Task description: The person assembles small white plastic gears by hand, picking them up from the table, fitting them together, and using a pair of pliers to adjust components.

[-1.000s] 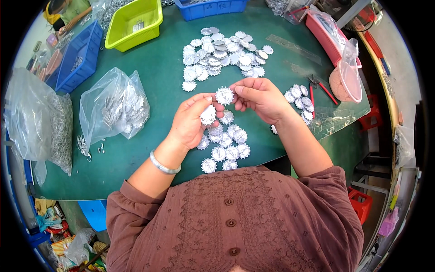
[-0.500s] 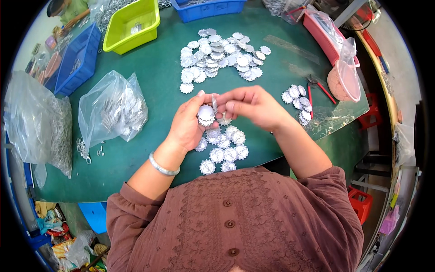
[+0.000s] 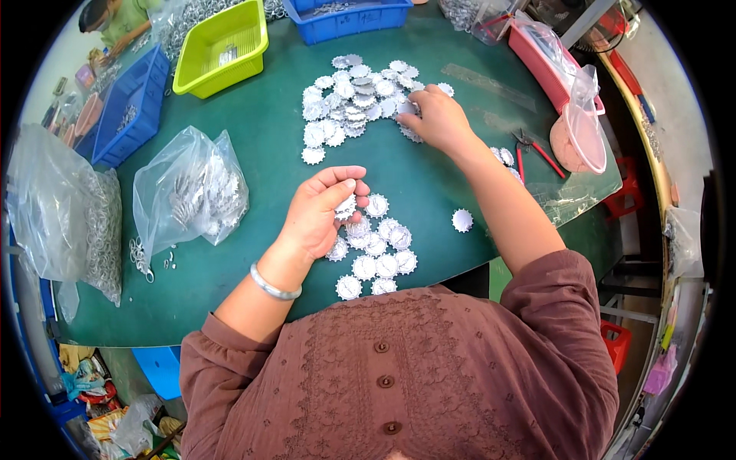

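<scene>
Left hand (image 3: 308,218) pinches scalloped discs (image 3: 346,208)
Right hand (image 3: 439,121) at disc pile (image 3: 354,98), grip unclear; blue bin (image 3: 354,26) bears dark marks.

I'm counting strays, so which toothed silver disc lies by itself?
The disc right of the near cluster: bare green tabletop surrounds it, while the others lie grouped or are held.

Dozens of discs (image 3: 343,90), one bangle (image 3: 271,288), one lime basket (image 3: 213,47).
</scene>
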The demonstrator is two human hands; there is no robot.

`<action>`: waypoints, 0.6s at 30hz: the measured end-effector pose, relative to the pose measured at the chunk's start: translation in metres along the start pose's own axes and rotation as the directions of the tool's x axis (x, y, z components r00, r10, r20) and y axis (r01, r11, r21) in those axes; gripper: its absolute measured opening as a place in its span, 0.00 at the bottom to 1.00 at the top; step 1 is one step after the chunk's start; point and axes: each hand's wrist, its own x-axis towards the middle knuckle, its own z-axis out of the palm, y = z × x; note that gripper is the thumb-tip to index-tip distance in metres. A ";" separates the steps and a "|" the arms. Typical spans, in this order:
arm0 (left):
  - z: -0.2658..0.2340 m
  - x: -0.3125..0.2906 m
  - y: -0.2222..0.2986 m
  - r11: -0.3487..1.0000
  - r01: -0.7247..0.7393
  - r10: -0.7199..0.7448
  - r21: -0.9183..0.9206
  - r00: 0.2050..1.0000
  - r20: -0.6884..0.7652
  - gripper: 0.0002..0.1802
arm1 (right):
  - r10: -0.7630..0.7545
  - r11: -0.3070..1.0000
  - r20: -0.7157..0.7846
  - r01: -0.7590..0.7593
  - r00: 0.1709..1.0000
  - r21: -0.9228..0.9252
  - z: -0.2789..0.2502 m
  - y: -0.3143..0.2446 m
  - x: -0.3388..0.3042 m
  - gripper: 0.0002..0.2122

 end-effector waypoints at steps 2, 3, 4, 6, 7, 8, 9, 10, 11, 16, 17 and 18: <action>-0.001 0.000 0.001 1.000 -0.009 0.009 -0.002 1.000 -0.001 0.09 | 0.005 1.000 0.030 -0.005 1.000 -0.003 0.001 -0.001 0.003 0.12; -0.002 0.000 0.001 1.000 -0.010 0.010 -0.002 1.000 -0.003 0.09 | 0.011 1.000 0.061 -0.011 0.998 -0.008 0.001 -0.001 0.005 0.11; -0.002 0.000 0.001 1.000 -0.015 0.015 -0.003 1.000 -0.002 0.09 | 0.009 1.000 0.061 -0.009 0.998 -0.007 0.000 -0.001 0.005 0.11; -0.002 0.000 0.001 1.000 -0.021 0.021 -0.005 1.000 -0.002 0.09 | -0.021 1.000 0.111 0.019 0.994 0.017 -0.002 0.003 0.006 0.11; -0.001 0.000 0.002 1.000 -0.022 0.022 -0.008 1.000 -0.001 0.09 | -0.022 1.000 0.112 0.021 0.993 0.017 -0.001 0.006 0.005 0.11; 0.000 0.000 0.002 1.000 -0.024 0.024 -0.010 1.000 0.000 0.09 | -0.034 0.997 0.020 0.032 0.999 0.070 0.002 0.011 0.004 0.10; -0.001 0.000 0.002 1.000 -0.024 0.024 -0.012 1.000 -0.001 0.09 | -0.040 0.991 -0.073 0.049 0.996 0.122 0.001 0.011 0.003 0.09; -0.001 0.000 0.001 1.000 -0.025 0.025 -0.008 1.000 -0.004 0.09 | -0.041 0.991 -0.072 0.050 0.997 0.122 -0.002 0.011 0.002 0.09; -0.001 0.000 0.001 1.000 -0.025 0.025 -0.003 1.000 -0.007 0.09 | 0.040 0.950 0.010 -0.041 0.999 0.309 -0.008 0.010 0.000 0.08; -0.001 -0.001 0.001 0.999 -0.043 0.043 0.009 0.999 -0.003 0.10 | 0.113 0.547 0.376 -0.374 0.920 0.749 -0.026 -0.014 -0.019 0.08; -0.001 -0.001 0.001 0.999 -0.052 0.052 0.012 0.999 0.001 0.10 | 0.077 0.492 0.415 -0.397 0.907 0.775 -0.030 -0.021 -0.023 0.08; 0.000 -0.001 0.001 0.999 -0.053 0.053 0.012 0.999 -0.001 0.10 | 0.039 0.434 0.449 -0.420 0.893 0.797 -0.032 -0.025 -0.027 0.08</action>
